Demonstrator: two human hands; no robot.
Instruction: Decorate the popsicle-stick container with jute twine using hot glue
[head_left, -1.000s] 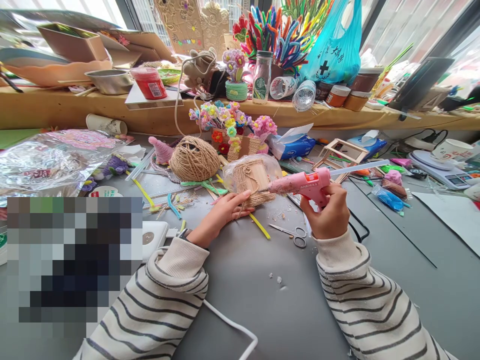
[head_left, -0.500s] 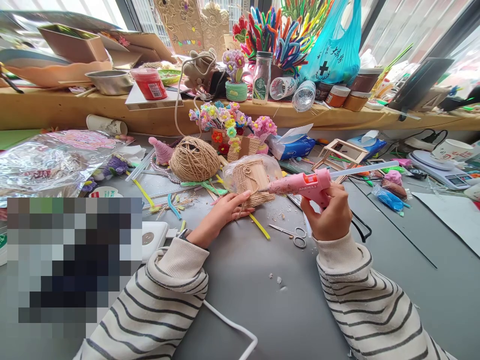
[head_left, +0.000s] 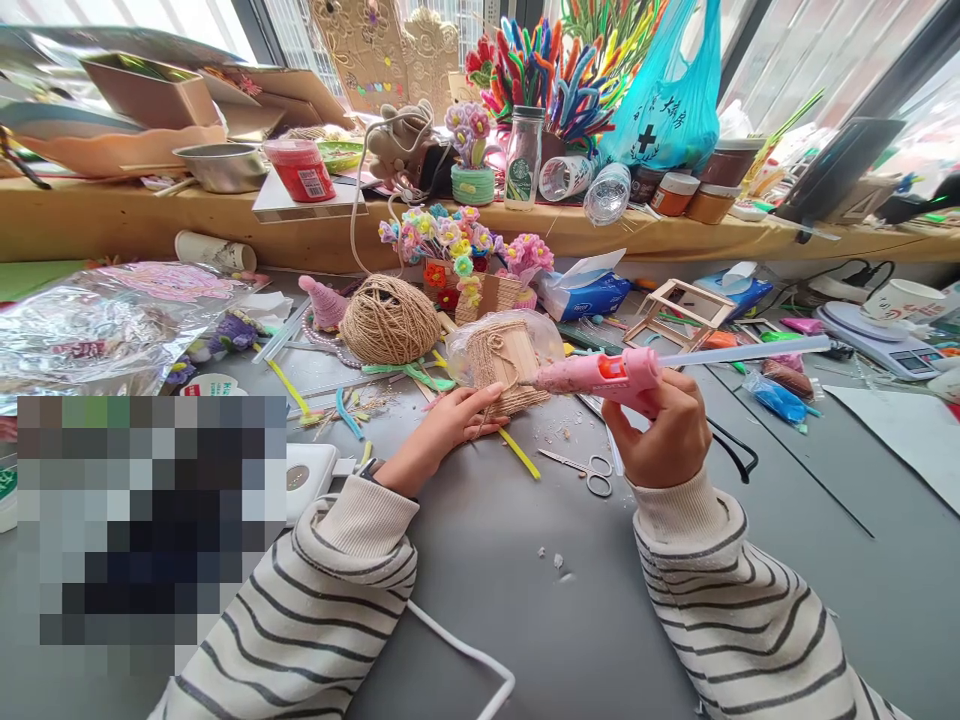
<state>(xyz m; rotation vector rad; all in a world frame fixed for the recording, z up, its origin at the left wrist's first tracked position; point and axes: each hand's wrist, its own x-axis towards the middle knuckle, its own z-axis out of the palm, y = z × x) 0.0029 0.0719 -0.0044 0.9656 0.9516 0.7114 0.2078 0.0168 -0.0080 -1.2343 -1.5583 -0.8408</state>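
My right hand point(head_left: 666, 430) is wrapped round the handle of a pink hot glue gun point(head_left: 600, 374), with a long clear glue stick point(head_left: 757, 350) jutting from its back. The gun's nozzle points left, at the twine on a small wooden panel point(head_left: 527, 347). Jute twine covers that panel's left side and near edge, and a little twine bow sits on it. My left hand point(head_left: 442, 430) has its fingers closed on the panel's near left corner; what lies under the fingertips is hidden. A clear round plastic piece point(head_left: 551, 330) shows behind the panel.
A ball of jute twine point(head_left: 391, 320) is left of the panel. Small scissors point(head_left: 589, 470) lie nearer me, beside a yellow pipe cleaner point(head_left: 519, 452). A white cable point(head_left: 465, 650) crosses the front. Yarn flowers point(head_left: 450, 235), a tissue pack point(head_left: 589, 290) and a wooden frame point(head_left: 679, 315) stand behind.
My right hand has turned the glue gun slightly, and its glue stick's rear end now sits lower and farther right. The nozzle stays near the twine. My left hand has hardly moved.
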